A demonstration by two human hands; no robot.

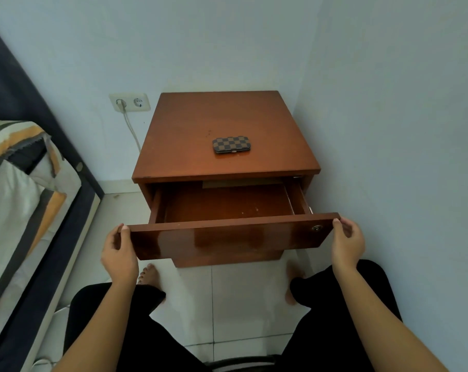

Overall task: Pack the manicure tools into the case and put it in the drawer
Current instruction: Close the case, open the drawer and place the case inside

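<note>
A small checkered brown-and-black manicure case [232, 145] lies closed on top of the wooden nightstand [190, 124], near its middle. The nightstand's drawer [227, 234] is pulled far out and its inside holds nothing that I can see. My left hand [118, 253] grips the left end of the drawer front, thumb on its top edge. My right hand [348, 242] grips the right end the same way. No loose manicure tools are in view.
The nightstand stands in a corner, with a wall close on the right. A bed [26, 197] with a striped cover runs along the left. A wall socket [129, 102] with a white cable is behind it. My knees and bare feet are below the drawer.
</note>
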